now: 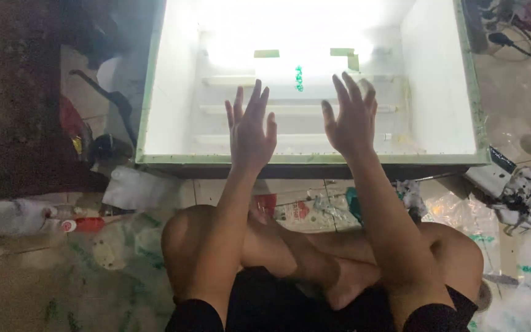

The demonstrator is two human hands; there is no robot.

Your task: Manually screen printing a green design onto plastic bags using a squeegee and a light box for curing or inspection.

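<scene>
The white cabinet point(437, 80) lies open toward the seated person, its interior unobstructed apart from low moulded ribs point(296, 109) across the back wall, while plastic bags point(462, 215), a bottle point(19, 216) and scattered debris crowd the floor on both sides.

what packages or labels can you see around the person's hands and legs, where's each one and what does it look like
Plastic bottle: lying on the floor at left, whitish, red cap.
Printed wrapper: floor in front of the crossed legs, clear with red patches.
Plastic bags: floor at right, clear with green print.
Green mark: back wall of the white box.
</scene>
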